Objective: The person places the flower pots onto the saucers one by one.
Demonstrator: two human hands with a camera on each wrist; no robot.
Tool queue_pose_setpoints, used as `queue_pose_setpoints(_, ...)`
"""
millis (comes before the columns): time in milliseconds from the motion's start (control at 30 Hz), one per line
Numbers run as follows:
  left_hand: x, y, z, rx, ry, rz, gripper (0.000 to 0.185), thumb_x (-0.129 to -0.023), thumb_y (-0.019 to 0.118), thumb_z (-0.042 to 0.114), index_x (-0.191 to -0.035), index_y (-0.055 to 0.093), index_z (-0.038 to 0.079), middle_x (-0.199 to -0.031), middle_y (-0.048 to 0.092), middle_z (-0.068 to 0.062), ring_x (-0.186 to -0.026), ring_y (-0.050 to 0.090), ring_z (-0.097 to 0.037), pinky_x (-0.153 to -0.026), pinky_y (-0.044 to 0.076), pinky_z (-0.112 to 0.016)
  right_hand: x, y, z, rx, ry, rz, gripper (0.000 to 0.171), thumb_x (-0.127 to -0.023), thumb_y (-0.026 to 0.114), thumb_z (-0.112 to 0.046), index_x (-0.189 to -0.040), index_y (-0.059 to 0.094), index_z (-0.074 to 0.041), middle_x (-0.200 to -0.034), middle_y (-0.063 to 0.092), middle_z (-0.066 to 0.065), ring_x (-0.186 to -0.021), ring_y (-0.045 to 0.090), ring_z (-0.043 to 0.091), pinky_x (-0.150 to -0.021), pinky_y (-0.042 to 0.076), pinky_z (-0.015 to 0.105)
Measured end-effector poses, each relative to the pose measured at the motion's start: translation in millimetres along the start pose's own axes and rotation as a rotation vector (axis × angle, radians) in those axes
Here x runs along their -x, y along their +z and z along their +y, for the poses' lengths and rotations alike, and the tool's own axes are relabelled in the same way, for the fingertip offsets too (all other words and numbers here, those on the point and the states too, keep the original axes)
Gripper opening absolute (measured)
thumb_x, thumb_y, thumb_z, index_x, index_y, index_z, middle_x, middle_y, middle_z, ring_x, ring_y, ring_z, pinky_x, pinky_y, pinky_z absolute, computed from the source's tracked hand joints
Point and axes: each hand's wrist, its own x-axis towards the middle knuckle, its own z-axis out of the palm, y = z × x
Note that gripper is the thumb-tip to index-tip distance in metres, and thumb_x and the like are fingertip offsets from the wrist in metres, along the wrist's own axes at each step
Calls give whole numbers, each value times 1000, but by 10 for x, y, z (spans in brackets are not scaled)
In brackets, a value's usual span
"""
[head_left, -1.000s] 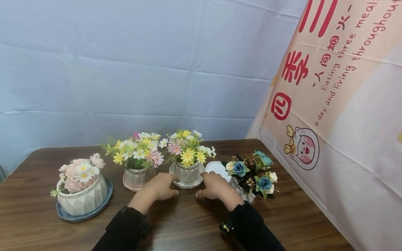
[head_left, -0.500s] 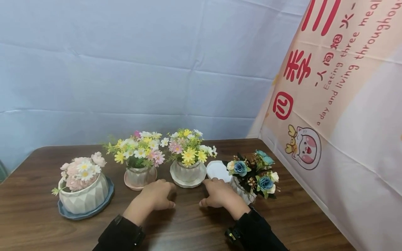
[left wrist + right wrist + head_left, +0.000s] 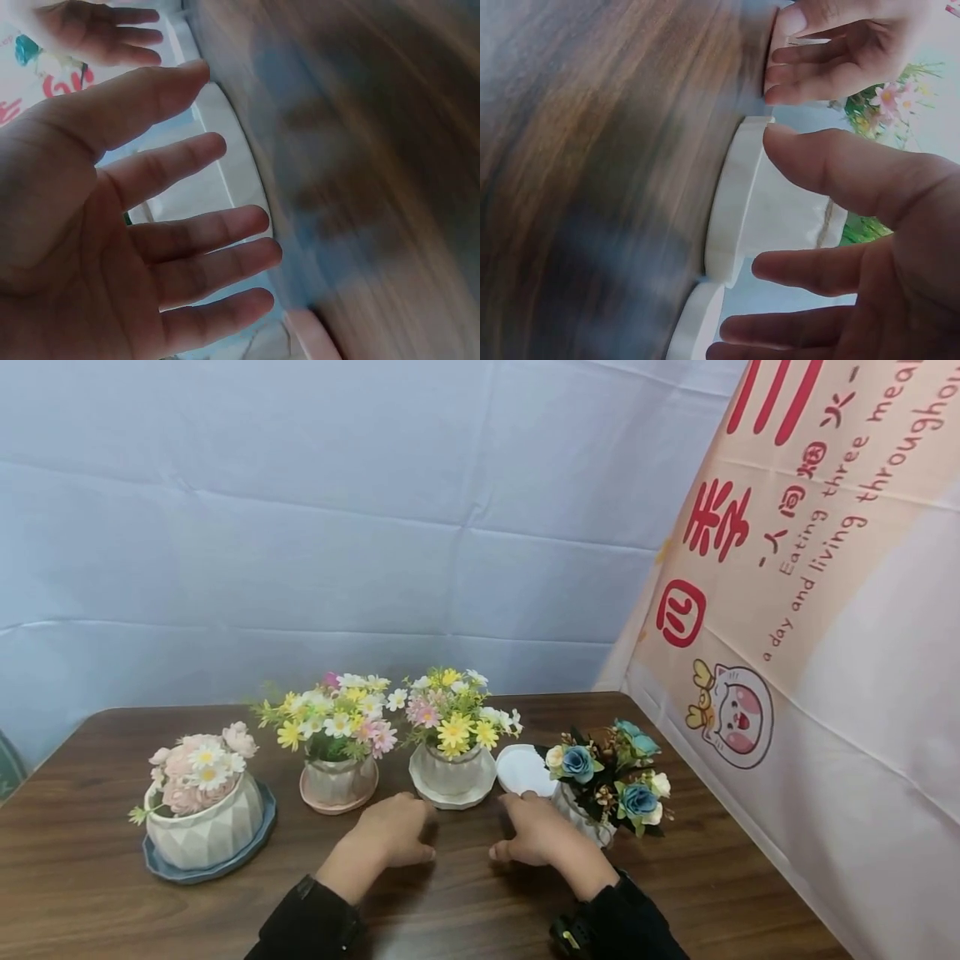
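A white ribbed pot of yellow and pink flowers (image 3: 452, 767) stands on a white saucer (image 3: 452, 799) at the middle of the brown table (image 3: 465, 893). My left hand (image 3: 408, 837) lies just in front of it on the left, fingers relaxed, holding nothing. Just as near on the other side is my right hand (image 3: 517, 831), also empty. In the left wrist view the left hand (image 3: 187, 225) is spread beside the saucer's rim (image 3: 232, 150). The right wrist view has the right hand (image 3: 817, 225) spread near the pot (image 3: 787, 214) and its saucer (image 3: 731, 202).
A bare white saucer (image 3: 522, 768) lies right of the pot, beside a pot of blue roses (image 3: 603, 781). To the left stand a flower pot on a pink saucer (image 3: 337, 777) and a larger pot on a blue saucer (image 3: 204, 827). A printed banner (image 3: 810, 652) walls the right side.
Both hands have let go of the white saucer's edge and drawn back towards me. The pot has stayed where it was.
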Motion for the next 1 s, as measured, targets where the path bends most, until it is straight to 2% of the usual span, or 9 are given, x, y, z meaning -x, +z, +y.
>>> queue_pose_setpoints(233,-102,62,149,10,64,44,28,-73,75,26,-95,68,11,-90,62,-4,-90,59,-23,-70,50,-39,148,-41,123,-62,4,-20,71,-78,75,-28,-135,43,1,-130,45,23,-123,37,41,-96,34,54)
queue_pose_setpoints(333,-137,83,213,33,72,60,32,-75,74,26,-100,68,9,-93,63,-5,-91,60,-23,-73,50,-38,220,-66,179,-91,7,-19,72,-78,75,-28,-135,43,2,-131,44,24,-123,37,41,-95,34,55)
queue_pose_setpoints(500,-183,123,307,71,102,71,23,-76,73,22,-94,68,9,-89,62,-3,-89,59,-21,-72,49,-36,321,-117,243,-137,-19,-13,71,-79,74,-29,-134,43,2,-131,47,21,-121,41,39,-93,37,53)
queue_pose_setpoints(633,-229,164,397,105,117,57,22,-77,73,21,-94,69,8,-89,63,-1,-89,60,-20,-73,50,-33,397,-136,295,-144,2,-17,70,-78,74,-31,-133,45,1,-130,49,19,-120,43,39,-93,37,54)
queue_pose_setpoints(833,-298,203,461,261,107,46,24,-77,73,20,-95,68,5,-91,65,-3,-94,60,-22,-79,48,-33,523,-150,418,-171,46,-13,68,-78,74,-34,-130,48,0,-123,55,16,-114,48,38,-89,39,55)
queue_pose_setpoints(1000,-345,238,469,414,70,84,21,-76,72,17,-90,68,2,-89,65,-7,-92,60,-26,-78,48,-35,609,-160,549,-164,79,15,62,-76,75,-34,-123,54,1,-113,59,13,-105,54,36,-84,44,52)
